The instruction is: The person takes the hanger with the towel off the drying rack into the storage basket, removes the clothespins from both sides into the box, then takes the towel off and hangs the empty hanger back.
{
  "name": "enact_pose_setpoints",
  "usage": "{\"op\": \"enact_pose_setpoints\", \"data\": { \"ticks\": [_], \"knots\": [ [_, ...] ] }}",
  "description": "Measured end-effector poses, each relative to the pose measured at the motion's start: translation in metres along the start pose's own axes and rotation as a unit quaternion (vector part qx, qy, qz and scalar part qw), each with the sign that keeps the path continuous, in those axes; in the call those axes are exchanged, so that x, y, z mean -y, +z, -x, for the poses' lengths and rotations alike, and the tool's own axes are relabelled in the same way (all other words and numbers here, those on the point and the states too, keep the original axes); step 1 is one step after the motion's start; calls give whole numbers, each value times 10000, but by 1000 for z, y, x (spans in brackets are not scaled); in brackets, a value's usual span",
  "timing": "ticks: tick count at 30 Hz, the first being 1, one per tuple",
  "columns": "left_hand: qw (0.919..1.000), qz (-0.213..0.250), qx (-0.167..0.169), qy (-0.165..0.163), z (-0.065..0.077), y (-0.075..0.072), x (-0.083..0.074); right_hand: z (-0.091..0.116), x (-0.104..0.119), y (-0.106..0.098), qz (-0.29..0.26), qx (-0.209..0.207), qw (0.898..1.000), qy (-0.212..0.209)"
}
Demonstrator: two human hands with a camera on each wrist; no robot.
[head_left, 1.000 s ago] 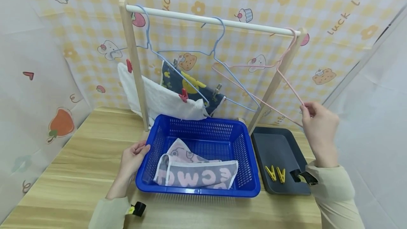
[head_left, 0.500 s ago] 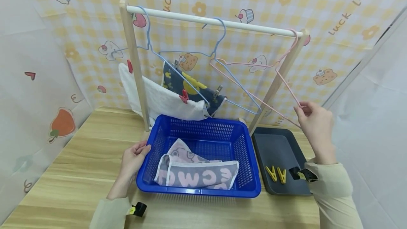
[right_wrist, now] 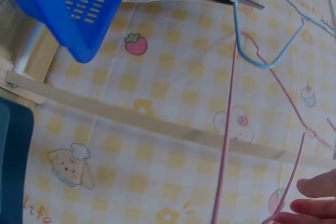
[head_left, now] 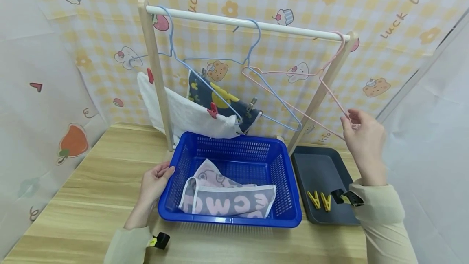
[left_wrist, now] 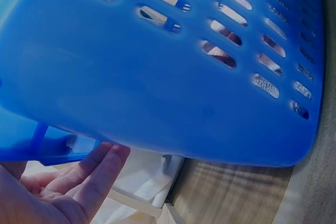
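Observation:
A blue plastic basket (head_left: 231, 220) holds a folded grey and pink cloth (head_left: 231, 201). My left hand (head_left: 154, 182) holds the basket's left rim; in the left wrist view its fingers (left_wrist: 105, 174) lie against the rim's underside. A pink clothes hanger (head_left: 293, 107) hangs at the right end of the rack's white bar (head_left: 227, 20). My right hand (head_left: 364, 141) is at this hanger's right corner, thumb and index finger apart with the wire between them. In the right wrist view the fingers (right_wrist: 310, 208) touch the wire loosely.
Two blue hangers (head_left: 171, 36) carry a white towel (head_left: 198, 117) with red clips (head_left: 212, 110) and a dark patterned cloth (head_left: 223, 97) with metal-coloured clips. A grey tray (head_left: 318, 166) with yellow clothespins (head_left: 325, 202) stands right of the basket, near the rack's wooden post (head_left: 311, 109).
My right hand has shifted slightly left and up, and its thumb and index finger have spread from their pinch on the pink hanger. The left hand and basket stay put.

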State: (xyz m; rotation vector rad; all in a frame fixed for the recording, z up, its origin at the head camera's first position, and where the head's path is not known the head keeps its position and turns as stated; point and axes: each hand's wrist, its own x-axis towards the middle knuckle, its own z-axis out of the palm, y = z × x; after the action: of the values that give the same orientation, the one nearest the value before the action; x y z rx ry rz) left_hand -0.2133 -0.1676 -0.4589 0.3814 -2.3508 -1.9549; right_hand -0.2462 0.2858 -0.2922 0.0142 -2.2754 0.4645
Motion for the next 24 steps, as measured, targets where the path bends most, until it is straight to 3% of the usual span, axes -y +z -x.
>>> {"op": "enact_pose_setpoints", "data": {
  "ticks": [3, 6, 12, 17, 24],
  "knots": [
    [10000, 23, -25, -24, 0, 0, 0, -3, 12, 3, -167, -287, 9993, -178],
    [10000, 18, -39, -27, 0, -1, 0, -7, 28, 10, -550, -447, 9956, -619],
    [10000, 32, -64, -51, 0, -3, 0, -16, 71, 33, -1585, 157, 9797, -1218],
    [10000, -2, -46, -59, 1, -2, 0, -23, 99, 53, -2031, 543, 9687, -1321],
    [10000, -35, 10, -34, 0, -1, -1, -28, 109, 76, -2005, 530, 9727, -1041]
  ]
}}
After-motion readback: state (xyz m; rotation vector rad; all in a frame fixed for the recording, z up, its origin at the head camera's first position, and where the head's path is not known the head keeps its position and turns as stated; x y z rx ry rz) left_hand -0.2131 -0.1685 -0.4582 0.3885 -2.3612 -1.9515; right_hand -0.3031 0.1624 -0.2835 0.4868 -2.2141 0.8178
